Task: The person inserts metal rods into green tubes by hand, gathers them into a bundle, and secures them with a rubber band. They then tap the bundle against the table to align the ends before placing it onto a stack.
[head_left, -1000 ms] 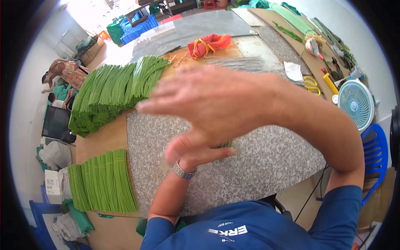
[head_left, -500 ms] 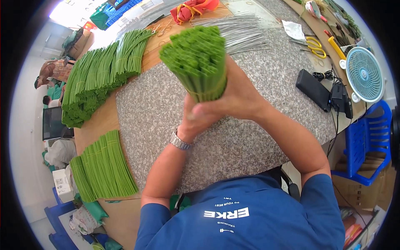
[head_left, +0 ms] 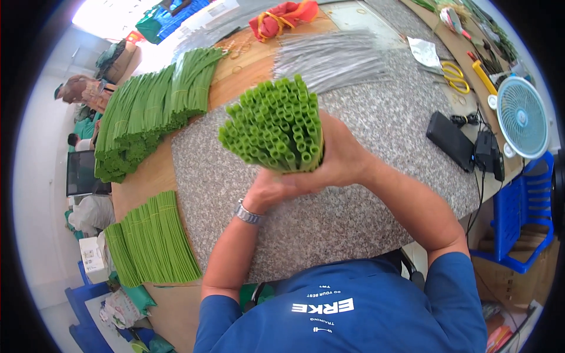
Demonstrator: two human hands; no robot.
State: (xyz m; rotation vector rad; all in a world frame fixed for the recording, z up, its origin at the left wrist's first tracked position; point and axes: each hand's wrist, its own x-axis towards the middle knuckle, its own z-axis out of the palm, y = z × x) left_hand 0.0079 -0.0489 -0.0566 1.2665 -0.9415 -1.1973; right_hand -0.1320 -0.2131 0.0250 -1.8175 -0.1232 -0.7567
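Upright above the grey speckled tabletop (head_left: 353,235) stands a thick bundle of green tubes (head_left: 272,125), its hollow ends facing up. My right hand (head_left: 340,154) is closed round its right side, while my left hand (head_left: 269,189), with a metal watch on the wrist, is closed at its lower near side. Some of the left fingers are hidden behind the bundle. A thin band circles the tubes just above my hands. To the left lie more green tube bundles, a large pile (head_left: 154,112) at the back and a smaller row (head_left: 154,244) nearer me.
Thin pale wires (head_left: 332,56) are spread behind the bundle, beside a red cloth bundle (head_left: 282,19). On the right are yellow-handled scissors (head_left: 456,77), a black power bank (head_left: 448,141) with cables, and a small blue fan (head_left: 522,117). A blue plastic chair (head_left: 518,217) stands beyond the table edge.
Both hands have brought the tube bundle closer to me and tipped it, so its open ends now show clearly. The view has shifted slightly.
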